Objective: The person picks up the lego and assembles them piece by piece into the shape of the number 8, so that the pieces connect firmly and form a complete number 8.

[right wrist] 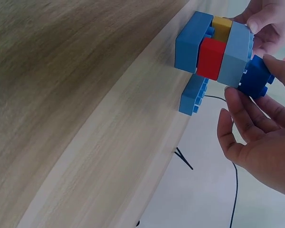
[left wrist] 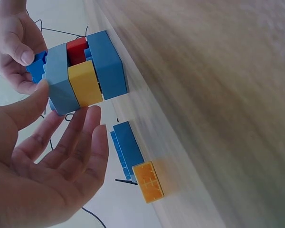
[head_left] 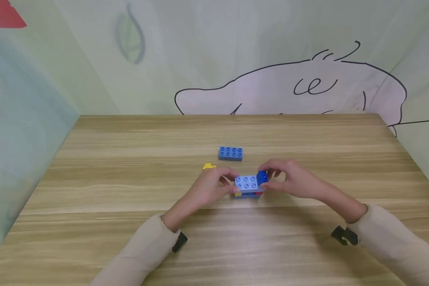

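Stacked block of blue, yellow and red plastic bricks (head_left: 248,186) stands on the wooden bench (head_left: 93,222), studs up, long axis 9-to-3 o'clock. Left hand (head_left: 210,187) fingers touch its 9 o'clock end, relaxed. Right hand (head_left: 293,179) fingers pinch a dark blue small brick (head_left: 262,177) at its 3 o'clock top.

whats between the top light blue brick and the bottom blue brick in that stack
A yellow brick and a red brick sit side by side between the light blue brick and the bottom blue brick, clearest in both wrist views.

Yellow brick (head_left: 209,166) — perhaps half-hidden — behind left hand (head_left: 210,186).
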{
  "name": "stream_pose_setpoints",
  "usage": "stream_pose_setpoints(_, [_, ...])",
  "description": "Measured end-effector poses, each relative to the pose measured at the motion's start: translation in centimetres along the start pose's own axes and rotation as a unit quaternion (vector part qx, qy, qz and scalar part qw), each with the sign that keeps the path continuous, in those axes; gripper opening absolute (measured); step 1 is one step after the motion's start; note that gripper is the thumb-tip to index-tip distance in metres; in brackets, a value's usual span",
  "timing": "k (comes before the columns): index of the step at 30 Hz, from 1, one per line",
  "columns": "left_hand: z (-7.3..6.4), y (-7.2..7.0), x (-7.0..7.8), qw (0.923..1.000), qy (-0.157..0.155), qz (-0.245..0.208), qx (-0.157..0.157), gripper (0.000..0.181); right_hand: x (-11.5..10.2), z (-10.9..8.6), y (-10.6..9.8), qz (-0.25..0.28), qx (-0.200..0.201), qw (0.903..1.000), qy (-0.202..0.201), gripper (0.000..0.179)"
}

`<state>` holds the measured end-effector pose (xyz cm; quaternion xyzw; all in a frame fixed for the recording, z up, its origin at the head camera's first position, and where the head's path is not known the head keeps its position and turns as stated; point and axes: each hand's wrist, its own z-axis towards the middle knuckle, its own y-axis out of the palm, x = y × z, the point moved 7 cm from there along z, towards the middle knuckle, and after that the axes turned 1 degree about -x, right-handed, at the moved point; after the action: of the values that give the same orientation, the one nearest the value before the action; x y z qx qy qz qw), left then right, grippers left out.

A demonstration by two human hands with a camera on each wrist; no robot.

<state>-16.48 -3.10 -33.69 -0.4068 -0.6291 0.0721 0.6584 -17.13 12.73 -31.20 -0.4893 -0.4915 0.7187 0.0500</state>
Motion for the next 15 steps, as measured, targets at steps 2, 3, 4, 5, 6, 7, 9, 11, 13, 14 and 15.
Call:
stream_pose_setpoints(2, [0.01,0.01,0.01,1.0,-0.001,0.0,0.001,0.028,-0.09,0.02,0.0,-0.005,0.003,1.0,-0.003,0.031])
stream_pose_setpoints(3, [0.03,0.03,-0.01,1.0,-0.002,0.0,0.001,0.028,-0.14,0.02,0.01,-0.006,0.005,1.0,-0.005,0.03])
stream_pose_setpoints(4, [0.03,0.04,-0.03,1.0,-0.003,0.0,0.001,0.028,-0.16,0.02,0.02,-0.007,0.008,0.9999,-0.007,0.03])
stream_pose_setpoints(5, [0.03,0.04,-0.04,1.0,-0.004,0.0,0.002,0.028,-0.17,0.01,0.04,-0.007,0.011,0.9999,-0.008,0.03])
stream_pose_setpoints(6, [0.02,0.04,-0.03,1.0,-0.004,0.001,0.002,0.028,-0.16,0.0,0.06,-0.008,0.013,0.9998,-0.009,0.03])
stream_pose_setpoints(7, [0.01,0.03,-0.03,1.0,-0.004,0.001,0.002,0.028,-0.16,-0.01,0.07,-0.007,0.016,0.9998,-0.011,0.031])
stream_pose_setpoints(9, [-0.02,0.04,-0.01,1.0,-0.003,0.001,0.003,0.027,-0.12,-0.04,0.11,-0.004,0.023,0.9996,-0.015,0.031])
stream_pose_setpoints(11, [-0.07,-0.01,0.05,1.0,-0.002,0.001,0.004,0.027,-0.05,-0.05,0.14,-0.001,0.027,0.9995,-0.016,0.031])
stream_pose_setpoints(13, [-0.09,-0.02,0.06,1.0,-0.001,0.001,0.004,0.027,0.0,-0.07,0.14,0.002,0.029,0.9994,-0.017,0.032])
stream_pose_setpoints(14, [-0.09,-0.03,0.08,1.0,0.0,0.002,0.004,0.027,0.03,-0.08,0.14,0.003,0.03,0.9994,-0.017,0.032])
stream_pose_setpoints(15, [-0.09,-0.03,0.08,1.0,0.0,0.003,0.004,0.027,0.06,-0.09,0.14,0.003,0.031,0.9994,-0.016,0.032])
